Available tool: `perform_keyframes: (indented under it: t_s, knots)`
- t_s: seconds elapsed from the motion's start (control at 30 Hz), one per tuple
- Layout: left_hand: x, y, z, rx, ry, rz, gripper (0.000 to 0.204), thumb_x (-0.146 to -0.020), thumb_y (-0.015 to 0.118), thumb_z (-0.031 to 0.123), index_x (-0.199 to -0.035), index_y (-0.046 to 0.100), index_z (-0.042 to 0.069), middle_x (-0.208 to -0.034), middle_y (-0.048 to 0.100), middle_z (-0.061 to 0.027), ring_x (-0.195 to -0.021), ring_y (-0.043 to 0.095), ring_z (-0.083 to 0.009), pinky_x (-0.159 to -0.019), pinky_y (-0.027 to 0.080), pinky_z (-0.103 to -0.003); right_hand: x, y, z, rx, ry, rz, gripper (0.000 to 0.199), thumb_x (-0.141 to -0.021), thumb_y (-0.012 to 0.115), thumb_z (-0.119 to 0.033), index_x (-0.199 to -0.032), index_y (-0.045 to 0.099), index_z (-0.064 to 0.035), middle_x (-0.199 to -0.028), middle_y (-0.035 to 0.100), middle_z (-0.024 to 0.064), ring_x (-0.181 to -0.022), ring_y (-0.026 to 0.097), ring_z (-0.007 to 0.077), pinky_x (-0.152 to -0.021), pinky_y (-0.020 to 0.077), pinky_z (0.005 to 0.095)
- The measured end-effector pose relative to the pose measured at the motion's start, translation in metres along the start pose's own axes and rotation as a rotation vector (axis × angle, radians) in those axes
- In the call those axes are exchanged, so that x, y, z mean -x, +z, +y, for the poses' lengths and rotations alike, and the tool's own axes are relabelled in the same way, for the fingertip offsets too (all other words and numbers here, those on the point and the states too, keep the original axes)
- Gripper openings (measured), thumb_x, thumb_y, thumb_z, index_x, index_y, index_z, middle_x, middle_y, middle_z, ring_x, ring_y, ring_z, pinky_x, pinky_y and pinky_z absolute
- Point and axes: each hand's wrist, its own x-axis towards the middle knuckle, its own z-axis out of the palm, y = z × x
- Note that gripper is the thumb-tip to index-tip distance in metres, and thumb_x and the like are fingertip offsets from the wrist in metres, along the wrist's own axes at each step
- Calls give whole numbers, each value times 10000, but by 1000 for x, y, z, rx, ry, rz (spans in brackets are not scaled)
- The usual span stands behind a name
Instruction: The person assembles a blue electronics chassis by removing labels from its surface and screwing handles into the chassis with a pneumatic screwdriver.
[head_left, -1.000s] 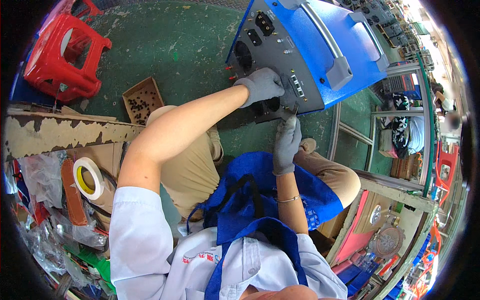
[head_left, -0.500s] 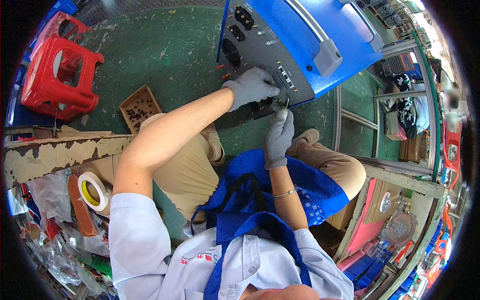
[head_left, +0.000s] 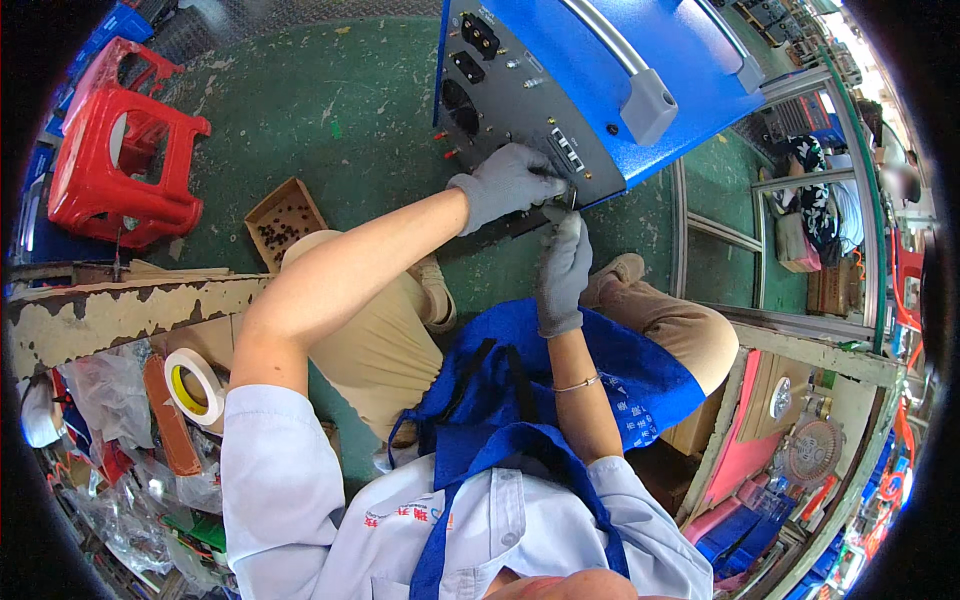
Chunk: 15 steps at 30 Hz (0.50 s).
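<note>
A blue metal cabinet [head_left: 600, 80] with silver handles stands ahead of me, its dark grey panel [head_left: 540, 120] carrying sockets, a round fan grille and small screws. At this panel's lower edge, my left hand [head_left: 513, 185], in a grey glove, has its fingers bent and pressed together; what they grip is hidden. Just below and to the right, my gloved right hand [head_left: 563, 270] points up with thumb and fingers pinched. A thin, small piece shows near both fingertips, too small to name. The two hands' fingertips are almost touching.
An open cardboard tray [head_left: 285, 222] of small dark parts lies on the green floor to the left. Red plastic stools [head_left: 130, 165] stand farther left. A white tape roll [head_left: 195, 386] sits among plastic bags. To the right is a metal-framed glass rack [head_left: 722, 232].
Both hands stay at the panel's lower edge in nearly the same pose. The right fingertips have shifted slightly, and the whole view has moved a little.
</note>
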Motion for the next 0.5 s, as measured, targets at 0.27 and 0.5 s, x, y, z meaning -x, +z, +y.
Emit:
perform_keyframes:
  t_s: [0.27,0.5]
  knots:
    - [-1,2,-6,91,-27,27,272,-920,640,269,-1104,677,71,-946,674,-23,-835,637,-110,-710,548,-277,-5,-1,3,158,-51,-40,403,-1040,367,-335,-1078,592,-2,-786,603,112,-702,558,197,-662,446,348]
    - [0,3,-4,74,-57,36,287,-917,649,281,-1102,675,63,-928,677,-25,-828,644,-109,-709,554,-276,-2,0,-3,134,-104,-6,360,-1035,387,-299,-1067,591,-5,-785,616,137,-706,586,232,-660,459,363]
